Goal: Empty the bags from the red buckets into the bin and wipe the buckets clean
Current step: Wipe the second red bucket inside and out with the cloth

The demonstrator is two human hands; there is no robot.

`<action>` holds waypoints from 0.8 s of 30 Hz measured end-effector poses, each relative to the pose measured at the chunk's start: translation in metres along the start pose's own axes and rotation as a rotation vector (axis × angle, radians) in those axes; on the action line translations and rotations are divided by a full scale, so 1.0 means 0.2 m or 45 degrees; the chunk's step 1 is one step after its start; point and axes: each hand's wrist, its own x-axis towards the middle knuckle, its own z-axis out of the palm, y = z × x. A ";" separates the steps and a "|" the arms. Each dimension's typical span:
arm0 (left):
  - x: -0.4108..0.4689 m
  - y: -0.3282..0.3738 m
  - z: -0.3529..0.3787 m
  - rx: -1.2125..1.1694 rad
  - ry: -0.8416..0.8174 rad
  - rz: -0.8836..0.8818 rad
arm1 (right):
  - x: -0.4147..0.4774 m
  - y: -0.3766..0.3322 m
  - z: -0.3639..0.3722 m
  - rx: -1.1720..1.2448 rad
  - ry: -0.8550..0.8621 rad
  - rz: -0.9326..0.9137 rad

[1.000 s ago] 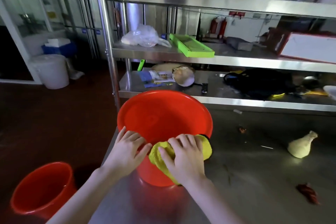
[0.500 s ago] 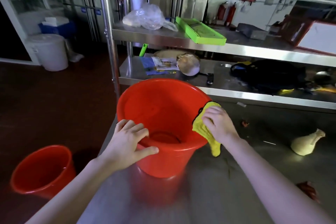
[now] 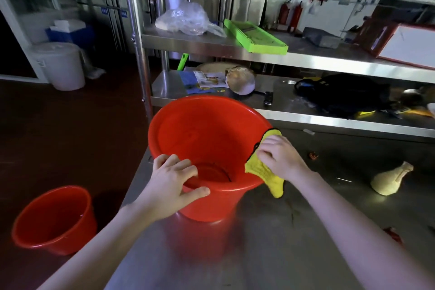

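The wiping step appears to be in hand: the right hand [image 3: 280, 158] is pressing a yellow knitted cloth [image 3: 263, 170] over the right rim of the large red plastic bucket [image 3: 207, 139] standing on the steel worktop [image 3: 282, 254], fingers curled and clamped on the cloth. The left hand [image 3: 171, 183] is steadying the near rim, fingers spread inside, thumb outside. Next, the cloth probably needs working around the rim and inside. Both this bucket and the smaller red bucket [image 3: 54, 219] on the floor are showing no bag.

We see a dim scene, glare streaking the steel shelf edges [image 3: 306, 59], soft blur low on the table [image 3: 235, 254], and wide-angle bending at the borders.
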 end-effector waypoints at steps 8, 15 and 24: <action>-0.01 0.13 0.01 0.180 0.035 -0.114 | -0.14 -0.60 0.28 0.035 0.668 0.286; -0.05 -0.11 -0.17 0.083 -0.239 0.075 | -0.10 -0.26 0.11 0.097 0.308 -0.050; -0.09 -0.25 -0.07 0.257 -0.091 0.099 | -0.10 -0.27 0.16 0.146 0.538 0.293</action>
